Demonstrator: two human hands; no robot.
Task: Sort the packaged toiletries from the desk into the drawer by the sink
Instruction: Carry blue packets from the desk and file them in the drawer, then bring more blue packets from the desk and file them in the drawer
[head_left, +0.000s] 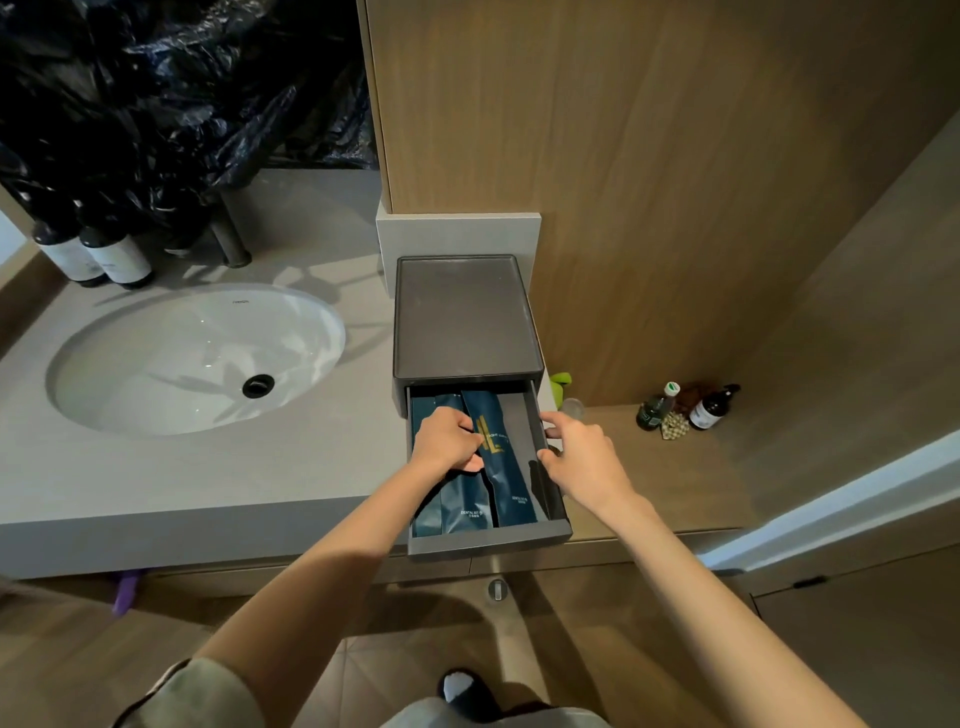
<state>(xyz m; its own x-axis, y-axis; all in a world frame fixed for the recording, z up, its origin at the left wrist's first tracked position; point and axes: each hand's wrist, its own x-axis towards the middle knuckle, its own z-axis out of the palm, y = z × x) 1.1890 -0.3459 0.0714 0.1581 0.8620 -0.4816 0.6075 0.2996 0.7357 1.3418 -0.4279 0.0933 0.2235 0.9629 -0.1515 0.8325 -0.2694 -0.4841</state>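
Observation:
A dark grey drawer box (465, 317) stands on the counter right of the sink, its drawer (488, 538) pulled out toward me. Several dark blue toiletry packets (511, 483) with gold print lie lengthwise inside. My left hand (447, 441) is inside the drawer, fingers pinched on a blue packet. My right hand (584, 457) rests on the drawer's right wall, fingers curled over its edge. The drawer's right strip shows bare dark bottom.
A white oval sink (197, 358) sits left in the grey counter (208, 467). Two dark bottles (98, 254) and a faucet base (231, 241) stand behind it under black plastic sheeting. Small bottles (685, 408) stand on the wooden ledge at right. A wood wall panel rises behind.

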